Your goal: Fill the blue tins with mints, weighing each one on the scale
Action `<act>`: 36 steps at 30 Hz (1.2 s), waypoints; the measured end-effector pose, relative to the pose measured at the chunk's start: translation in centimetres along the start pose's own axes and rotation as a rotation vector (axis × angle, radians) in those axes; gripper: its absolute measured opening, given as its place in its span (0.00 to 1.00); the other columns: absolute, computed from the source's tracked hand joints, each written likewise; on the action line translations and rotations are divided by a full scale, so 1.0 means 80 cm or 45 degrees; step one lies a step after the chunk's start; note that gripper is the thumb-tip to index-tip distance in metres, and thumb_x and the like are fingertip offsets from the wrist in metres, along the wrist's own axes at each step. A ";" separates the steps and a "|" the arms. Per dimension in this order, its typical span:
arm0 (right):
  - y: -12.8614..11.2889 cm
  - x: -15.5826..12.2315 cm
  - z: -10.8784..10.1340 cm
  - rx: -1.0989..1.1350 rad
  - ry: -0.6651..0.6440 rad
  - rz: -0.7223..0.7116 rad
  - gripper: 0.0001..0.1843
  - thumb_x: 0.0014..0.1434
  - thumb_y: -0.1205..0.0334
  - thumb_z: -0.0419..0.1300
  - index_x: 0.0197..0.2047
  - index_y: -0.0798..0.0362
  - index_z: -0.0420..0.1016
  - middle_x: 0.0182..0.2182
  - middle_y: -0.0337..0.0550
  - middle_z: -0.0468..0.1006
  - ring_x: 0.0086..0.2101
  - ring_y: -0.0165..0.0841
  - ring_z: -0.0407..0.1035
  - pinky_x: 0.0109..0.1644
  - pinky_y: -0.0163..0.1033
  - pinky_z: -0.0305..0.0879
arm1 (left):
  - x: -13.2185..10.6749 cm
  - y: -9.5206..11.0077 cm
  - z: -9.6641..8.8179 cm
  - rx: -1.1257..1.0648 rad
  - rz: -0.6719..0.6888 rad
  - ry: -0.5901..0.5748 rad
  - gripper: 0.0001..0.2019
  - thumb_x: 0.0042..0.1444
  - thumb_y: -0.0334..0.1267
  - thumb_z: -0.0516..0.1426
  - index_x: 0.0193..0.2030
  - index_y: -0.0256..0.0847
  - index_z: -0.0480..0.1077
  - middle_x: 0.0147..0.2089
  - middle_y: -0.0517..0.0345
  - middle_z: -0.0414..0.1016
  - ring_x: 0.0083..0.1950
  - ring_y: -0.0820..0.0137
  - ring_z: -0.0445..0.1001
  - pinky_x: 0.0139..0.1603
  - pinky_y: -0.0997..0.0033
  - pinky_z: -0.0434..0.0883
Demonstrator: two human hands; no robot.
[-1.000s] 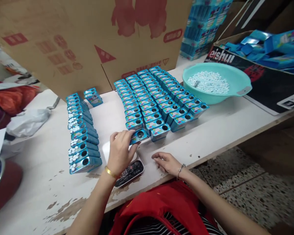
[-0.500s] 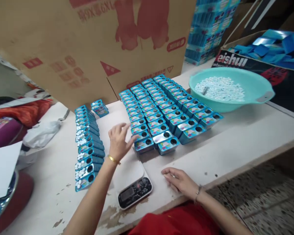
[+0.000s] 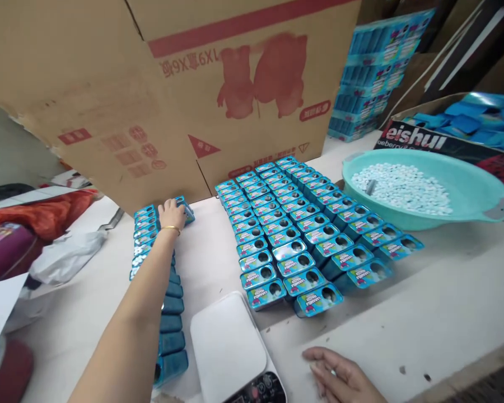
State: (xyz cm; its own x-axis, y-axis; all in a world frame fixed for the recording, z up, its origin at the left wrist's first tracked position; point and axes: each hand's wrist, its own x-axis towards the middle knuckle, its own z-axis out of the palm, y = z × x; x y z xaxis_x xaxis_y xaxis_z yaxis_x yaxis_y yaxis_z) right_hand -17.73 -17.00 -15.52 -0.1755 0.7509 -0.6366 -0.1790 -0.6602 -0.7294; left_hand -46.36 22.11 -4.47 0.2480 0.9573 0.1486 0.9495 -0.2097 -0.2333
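My left hand reaches to the back left, its fingers curled over a small blue tin near the cardboard carton. My left arm passes over a column of blue tins, several with white candies on top, and hides part of it. My right hand rests by the table's front edge, fingers loosely curled, with a small whitish spot between them. Between the hands lies a white kitchen scale with a bare platform. Rows of blue tins with round holes in their lids stand behind it.
A large cardboard carton walls off the back. On the right, a turquoise basin holds white candies and a metal piece. Behind it are a box of blue tins and stacked blue packs. A plastic bag lies left.
My left hand has moved from beside the tin rows to the tin at the back left. The view has shifted; my right hand stays near the front edge.
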 end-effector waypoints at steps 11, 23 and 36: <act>-0.021 -0.017 -0.004 -0.086 0.040 -0.132 0.32 0.43 0.34 0.59 0.39 0.56 0.68 0.19 0.33 0.66 0.14 0.21 0.52 0.20 0.33 0.45 | -0.234 0.082 -0.148 -0.045 0.525 -0.278 0.12 0.59 0.44 0.50 0.31 0.40 0.68 0.38 0.53 0.69 0.33 0.67 0.69 0.32 0.66 0.62; -0.011 -0.018 -0.015 -0.046 0.002 -0.285 0.26 0.43 0.39 0.62 0.31 0.55 0.66 0.15 0.31 0.68 0.11 0.20 0.52 0.15 0.29 0.41 | -0.350 0.124 -0.166 -0.319 0.504 -0.082 0.14 0.59 0.47 0.52 0.43 0.39 0.66 0.47 0.49 0.70 0.45 0.63 0.71 0.45 0.62 0.68; -0.017 -0.038 -0.021 0.167 -0.039 -0.116 0.14 0.46 0.61 0.67 0.34 0.56 0.70 0.28 0.46 0.78 0.28 0.28 0.73 0.31 0.32 0.69 | -0.482 0.068 -0.134 -0.892 -0.218 -0.011 0.17 0.56 0.53 0.53 0.38 0.41 0.68 0.36 0.56 0.74 0.34 0.71 0.72 0.37 0.71 0.71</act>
State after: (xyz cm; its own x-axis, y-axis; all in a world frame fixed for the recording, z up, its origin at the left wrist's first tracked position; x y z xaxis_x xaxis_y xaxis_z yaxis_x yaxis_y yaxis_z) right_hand -15.32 -18.40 -13.02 -0.1817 0.8084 -0.5598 -0.3197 -0.5869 -0.7438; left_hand -48.69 -18.04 -1.19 0.0862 0.9891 0.1196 0.8759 -0.1324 0.4639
